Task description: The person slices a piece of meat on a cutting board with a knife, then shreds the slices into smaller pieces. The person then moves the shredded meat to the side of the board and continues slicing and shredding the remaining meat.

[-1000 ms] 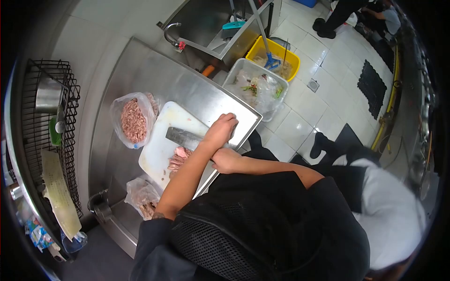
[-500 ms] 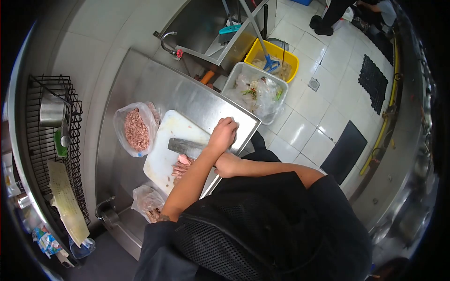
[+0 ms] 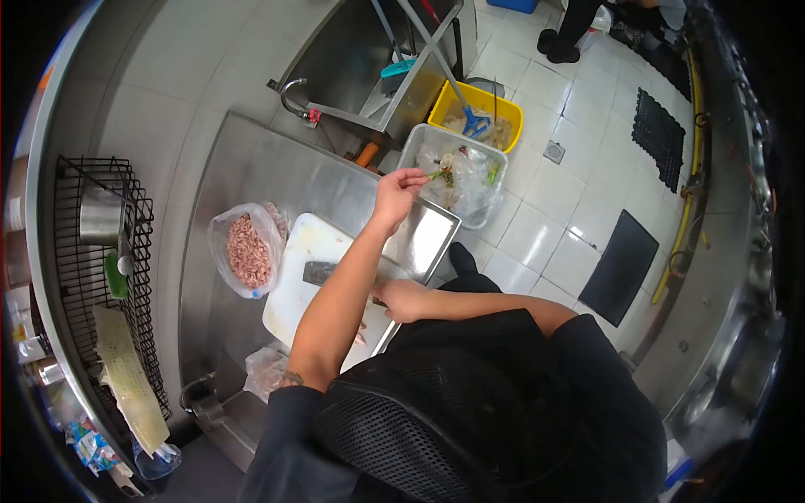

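My left hand (image 3: 397,197) reaches past the edge of the steel table toward a grey plastic bin (image 3: 465,218) of plastic bags and scraps. Its fingers are stretched out, with nothing I can make out in them. My right hand (image 3: 401,299) is closed around the handle of a cleaver, whose blade (image 3: 319,273) lies over the white cutting board (image 3: 289,298). My left forearm crosses above the blade and hides part of it. Only a bit of the sliced meat (image 3: 360,335) shows beside that forearm. An open plastic bag of chopped meat (image 3: 249,251) stands left of the board.
Another plastic bag (image 3: 266,371) lies below the board. Behind the grey bin is a yellow tub (image 3: 516,126), near a steel sink (image 3: 335,92) with brooms. A wire rack (image 3: 84,277) hangs at left. Black mats (image 3: 619,268) lie on the tiled floor, and a person's legs (image 3: 570,33) show farther off.
My left hand has moved up from the table's corner toward the grey bin, and its closed fingers have straightened. My right hand keeps the cleaver at the board. The view has shifted slightly.
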Motion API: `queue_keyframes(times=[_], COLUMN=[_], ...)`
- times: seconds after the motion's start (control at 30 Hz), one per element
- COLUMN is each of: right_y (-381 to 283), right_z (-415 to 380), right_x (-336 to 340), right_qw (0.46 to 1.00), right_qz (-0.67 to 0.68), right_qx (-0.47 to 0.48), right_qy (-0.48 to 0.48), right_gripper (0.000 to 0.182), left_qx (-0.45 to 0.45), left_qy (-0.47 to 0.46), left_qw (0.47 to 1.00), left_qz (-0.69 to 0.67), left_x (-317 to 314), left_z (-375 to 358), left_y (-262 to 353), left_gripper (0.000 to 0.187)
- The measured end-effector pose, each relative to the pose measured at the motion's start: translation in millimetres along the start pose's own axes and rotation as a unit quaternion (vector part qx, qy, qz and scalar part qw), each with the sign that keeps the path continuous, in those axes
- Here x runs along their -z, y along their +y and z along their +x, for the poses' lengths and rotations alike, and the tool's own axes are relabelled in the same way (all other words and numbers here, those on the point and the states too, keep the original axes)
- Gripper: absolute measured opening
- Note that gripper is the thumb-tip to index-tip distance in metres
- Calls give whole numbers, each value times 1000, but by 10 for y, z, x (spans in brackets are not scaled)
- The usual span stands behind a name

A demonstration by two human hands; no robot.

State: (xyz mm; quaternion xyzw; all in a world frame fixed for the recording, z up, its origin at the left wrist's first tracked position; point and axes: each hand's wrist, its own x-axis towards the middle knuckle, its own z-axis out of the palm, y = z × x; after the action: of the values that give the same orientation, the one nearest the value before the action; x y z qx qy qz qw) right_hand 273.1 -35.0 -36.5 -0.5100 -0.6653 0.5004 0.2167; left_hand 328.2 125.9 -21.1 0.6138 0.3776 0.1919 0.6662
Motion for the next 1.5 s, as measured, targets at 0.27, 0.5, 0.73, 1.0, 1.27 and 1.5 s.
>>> queue_keyframes(times=[0.27, 0.5, 0.73, 1.0, 1.27, 1.5], right_y=[40, -103, -335, -366, -575, -915], right_z=[53, -29, 25, -94, -181, -194], right_x=[-109, 8, 118, 265, 184, 68], right_qw=[999, 999, 995, 970, 969, 970], right_qz=[-30, -16, 16, 132, -212, -219], right_qx=[-10, -33, -83, -189, -114, -89], right_qy=[17, -1, 60, 83, 64, 47], right_gripper=[86, 76, 69, 49, 44, 32], left_qx=[-28, -73, -126, -171, -116, -103], left_qy=[-45, 46, 399, 362, 314, 277], left_qw=[934, 970, 901, 838, 854, 853], left_qz=[354, 227, 115, 371, 398, 429], left_x=[-53, 382, 1903, 1689, 1604, 1639], left_z=[-124, -605, -2050, -2934, -2632, -2592], left_y=[272, 337, -276, -813, -852, -826], left_gripper=[37, 36, 15, 17, 25, 17])
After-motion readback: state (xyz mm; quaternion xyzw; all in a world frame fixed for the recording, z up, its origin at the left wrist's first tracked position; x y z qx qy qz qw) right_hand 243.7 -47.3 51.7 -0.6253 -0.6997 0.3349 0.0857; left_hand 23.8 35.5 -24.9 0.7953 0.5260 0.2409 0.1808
